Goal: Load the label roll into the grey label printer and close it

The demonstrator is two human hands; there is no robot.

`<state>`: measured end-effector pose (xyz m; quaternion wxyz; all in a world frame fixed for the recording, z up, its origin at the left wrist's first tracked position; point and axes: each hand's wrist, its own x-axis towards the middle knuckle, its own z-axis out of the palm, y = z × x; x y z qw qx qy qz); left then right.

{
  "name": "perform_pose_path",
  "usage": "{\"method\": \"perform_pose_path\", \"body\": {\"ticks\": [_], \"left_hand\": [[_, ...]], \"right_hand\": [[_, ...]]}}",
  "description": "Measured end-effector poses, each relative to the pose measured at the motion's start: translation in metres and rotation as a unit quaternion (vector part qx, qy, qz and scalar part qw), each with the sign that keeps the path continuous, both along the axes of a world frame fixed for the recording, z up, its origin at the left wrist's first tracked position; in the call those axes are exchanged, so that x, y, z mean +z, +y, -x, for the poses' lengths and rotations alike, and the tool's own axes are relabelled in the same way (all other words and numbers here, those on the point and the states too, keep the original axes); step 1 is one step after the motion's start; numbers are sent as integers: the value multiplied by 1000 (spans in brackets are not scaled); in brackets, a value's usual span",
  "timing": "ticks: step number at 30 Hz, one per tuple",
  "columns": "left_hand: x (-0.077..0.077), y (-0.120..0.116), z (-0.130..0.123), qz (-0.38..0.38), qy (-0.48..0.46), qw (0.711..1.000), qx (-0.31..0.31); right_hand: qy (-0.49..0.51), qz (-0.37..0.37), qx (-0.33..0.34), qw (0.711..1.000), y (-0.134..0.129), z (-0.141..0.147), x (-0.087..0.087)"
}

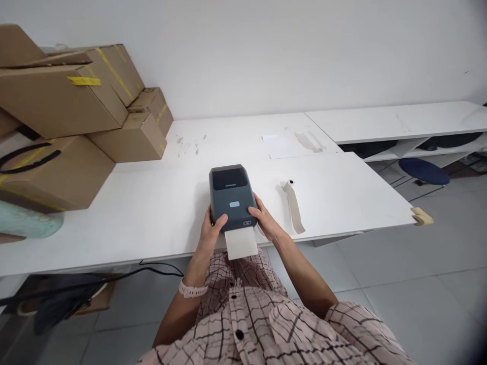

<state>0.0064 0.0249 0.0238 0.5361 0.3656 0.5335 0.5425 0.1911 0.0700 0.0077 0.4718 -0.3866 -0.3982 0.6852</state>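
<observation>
A dark grey label printer (233, 198) is at the front of the white table, its lid closed. A blank white label strip (241, 243) sticks out of its front and hangs past the table edge. My left hand (212, 229) grips the printer's left side, thumb on top near the front corner. On the opposite side my right hand (264, 218) holds it too, thumb pressed on the top near the round mark. The fingers under and behind the printer are hidden. To the right lies a small paper roll (292, 205), partly unrolled toward me.
Cardboard boxes (57, 101) with yellow tape are stacked on the left, by a pale green roll (30, 219). A white sheet (280, 146) lies toward the back of the table (160, 203). A blue stool (424, 171) stands at right; a black cable (152, 268) hangs below.
</observation>
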Motion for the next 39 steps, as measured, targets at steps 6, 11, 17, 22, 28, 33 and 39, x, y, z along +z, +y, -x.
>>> {"method": "perform_pose_path", "body": {"ticks": [6, 11, 17, 22, 28, 33, 39], "left_hand": [[-12, 1, 3, -25, 60, 998, 27], [-10, 5, 8, -30, 88, 996, 0], [-23, -56, -9, -26, 231, 964, 128], [-30, -78, -24, 108, 101, 986, -74], [-1, -67, -18, 91, 83, 977, -177], [-1, -66, 10, 62, 185, 970, -143], [-5, -41, 30, -17, 238, 968, 83]], "right_hand": [[-61, -45, -31, 997, -3, -3, -3], [-94, -46, -33, 994, -3, -3, -1], [-60, -36, -35, 997, -3, -2, -4], [-48, -40, -42, 997, -4, 3, -9], [-243, -185, -78, 949, -13, -7, 17], [-433, -466, -75, 768, -25, -3, 50], [-514, -494, -37, 701, -33, 33, 48]]}}
